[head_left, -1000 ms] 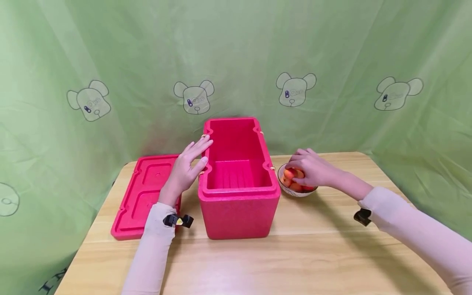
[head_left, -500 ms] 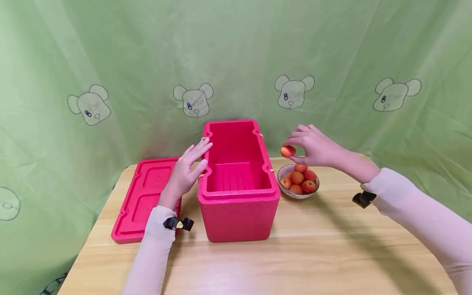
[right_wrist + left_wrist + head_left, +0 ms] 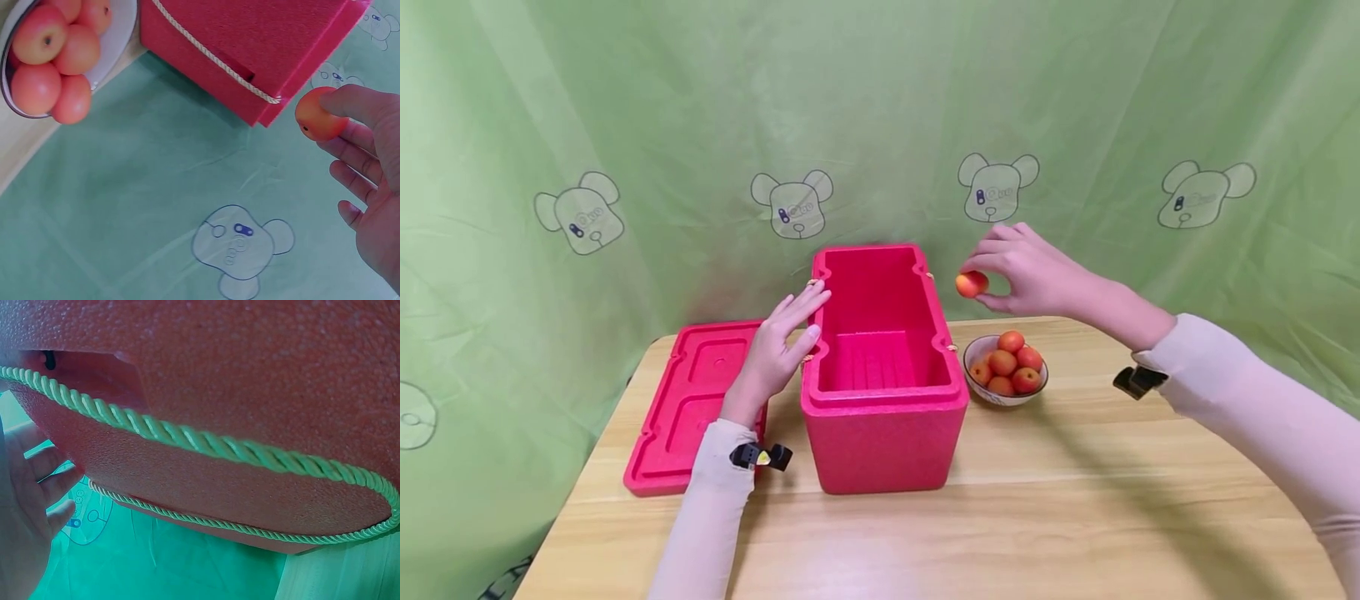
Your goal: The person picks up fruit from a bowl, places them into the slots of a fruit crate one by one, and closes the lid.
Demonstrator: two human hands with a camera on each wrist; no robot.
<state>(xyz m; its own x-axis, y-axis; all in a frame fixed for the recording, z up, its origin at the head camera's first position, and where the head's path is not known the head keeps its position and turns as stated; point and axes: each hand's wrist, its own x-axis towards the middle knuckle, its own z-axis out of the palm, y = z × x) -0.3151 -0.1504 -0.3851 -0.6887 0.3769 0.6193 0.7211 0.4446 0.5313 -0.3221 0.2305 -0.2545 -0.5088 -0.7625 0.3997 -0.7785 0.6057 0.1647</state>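
Observation:
My right hand (image 3: 1033,271) pinches an orange-red apricot (image 3: 972,284) between thumb and fingers, in the air just right of the foam box. The right wrist view shows the same apricot (image 3: 320,114) with a dark stem spot. Below stands a patterned bowl (image 3: 1006,401) heaped with several apricots (image 3: 1002,362). The red foam box (image 3: 883,446) is uncovered, and its visible floor is bare. My left hand (image 3: 771,354) rests with fairly straight fingers on the box's left rim. In the left wrist view a twisted rope (image 3: 219,447) runs along the box's side.
The red lid (image 3: 696,408) lies flat on the wooden table (image 3: 1037,533), left of the box and partly behind my left forearm. A green curtain (image 3: 880,100) printed with bear heads hangs behind the table.
My right hand was in the bowl, then lifted an apricot out. It has since risen and moved left toward the box. My left hand has stayed on the rim.

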